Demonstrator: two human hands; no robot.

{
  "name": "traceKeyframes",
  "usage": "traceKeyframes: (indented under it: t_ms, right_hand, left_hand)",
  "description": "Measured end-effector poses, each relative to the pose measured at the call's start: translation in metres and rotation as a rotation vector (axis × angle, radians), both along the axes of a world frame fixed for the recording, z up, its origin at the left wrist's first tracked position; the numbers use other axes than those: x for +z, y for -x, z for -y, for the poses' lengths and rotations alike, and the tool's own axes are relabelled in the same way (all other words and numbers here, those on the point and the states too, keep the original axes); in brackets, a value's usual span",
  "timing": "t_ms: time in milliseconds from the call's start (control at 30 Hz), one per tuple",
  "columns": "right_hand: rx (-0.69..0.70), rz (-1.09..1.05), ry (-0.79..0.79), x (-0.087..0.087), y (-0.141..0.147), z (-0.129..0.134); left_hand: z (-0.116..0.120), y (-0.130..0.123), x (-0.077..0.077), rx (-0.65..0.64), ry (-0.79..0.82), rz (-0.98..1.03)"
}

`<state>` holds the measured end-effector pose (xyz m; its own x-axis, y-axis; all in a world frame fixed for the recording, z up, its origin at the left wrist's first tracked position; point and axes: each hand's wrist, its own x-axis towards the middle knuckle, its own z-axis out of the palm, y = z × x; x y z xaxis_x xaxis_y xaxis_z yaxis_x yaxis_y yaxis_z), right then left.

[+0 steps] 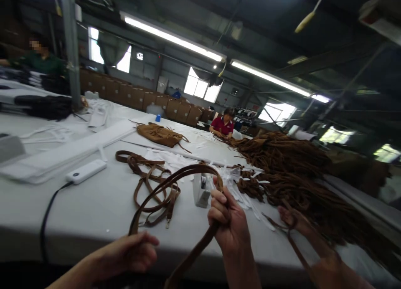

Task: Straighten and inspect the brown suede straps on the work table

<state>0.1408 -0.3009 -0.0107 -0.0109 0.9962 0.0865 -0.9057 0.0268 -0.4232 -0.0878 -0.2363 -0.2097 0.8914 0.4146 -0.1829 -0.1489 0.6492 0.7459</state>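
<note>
A long brown strap [175, 174] arches between my two hands above the white table. My right hand [230, 218] is closed around the strap, and a length of it hangs below toward the bottom edge. My left hand [134, 253] has its fingers curled where the strap's other side comes down; its grip is partly hidden. Behind the arch lies a tangle of brown straps [144, 176] with metal clips. Close behind my right hand stands a small light-grey device [201, 193].
At right, another person's hand [293, 220] holds what looks like scissors beside a large heap of brown straps [282, 155]. A brown bag [159, 134], white strips and a white power strip [87, 171] lie on the table [94, 205]. A red-shirted person [222, 126] works farther back.
</note>
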Motion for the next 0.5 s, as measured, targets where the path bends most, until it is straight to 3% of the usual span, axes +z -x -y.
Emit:
traceKeyframes:
  t_ms: [133,300,500]
  right_hand:
    - [0.028,0.051,0.032,-0.011,0.024,-0.013]
    - [0.009,0.042,0.104,-0.037,0.043,-0.023]
    - [-0.049,0.082,0.153,-0.054,0.045,-0.035]
  left_hand:
    - [0.003,-0.013,0.003,0.013,0.239,0.127]
    - [0.014,-0.027,0.009,-0.134,0.216,0.140]
    - [0.029,-0.025,0.010,-0.208,0.211,0.052]
